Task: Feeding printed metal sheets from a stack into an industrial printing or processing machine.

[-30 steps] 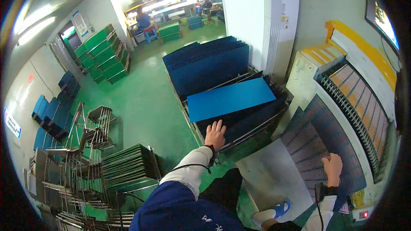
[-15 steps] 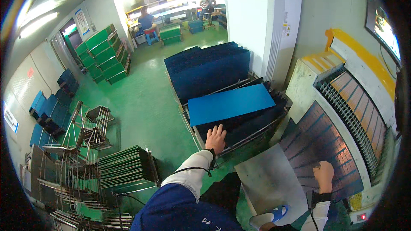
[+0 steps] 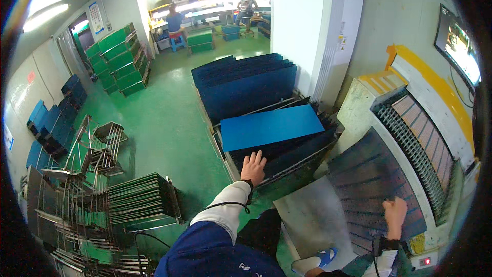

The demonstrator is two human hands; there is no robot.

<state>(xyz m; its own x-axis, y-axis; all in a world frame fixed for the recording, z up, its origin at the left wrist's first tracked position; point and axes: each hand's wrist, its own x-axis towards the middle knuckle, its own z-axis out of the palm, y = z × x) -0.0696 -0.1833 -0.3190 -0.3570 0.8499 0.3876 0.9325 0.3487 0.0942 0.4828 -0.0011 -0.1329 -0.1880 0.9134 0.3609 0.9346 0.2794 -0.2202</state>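
Note:
My left hand [image 3: 253, 168] reaches forward with its fingers spread, at the near edge of a rack of dark upright boards. Just beyond its fingertips a bright blue board [image 3: 271, 127] leans across the top of the rack. I cannot tell whether the fingers touch a board. On the right, my right hand [image 3: 395, 215] is closed, its fingers curled in, over the lower part of a dark slatted panel surface [image 3: 376, 179] in front of the machine. Whether it holds anything is hidden. A grey metal sheet [image 3: 313, 215] lies between my hands, above my shoe.
A machine with a row of rollers [image 3: 412, 149] stands at the right, below a wall screen [image 3: 458, 48]. Dark blue boards [image 3: 246, 90] fill the rack ahead. Metal racks with green boards [image 3: 138, 202] stand at left. Stacked green crates [image 3: 123, 61] and seated people are farther back.
The view has shifted slightly, so most things sit further left. My right hand has moved a little to the right over the panel surface, whose coppery shine has dimmed. My left hand stays by the rack.

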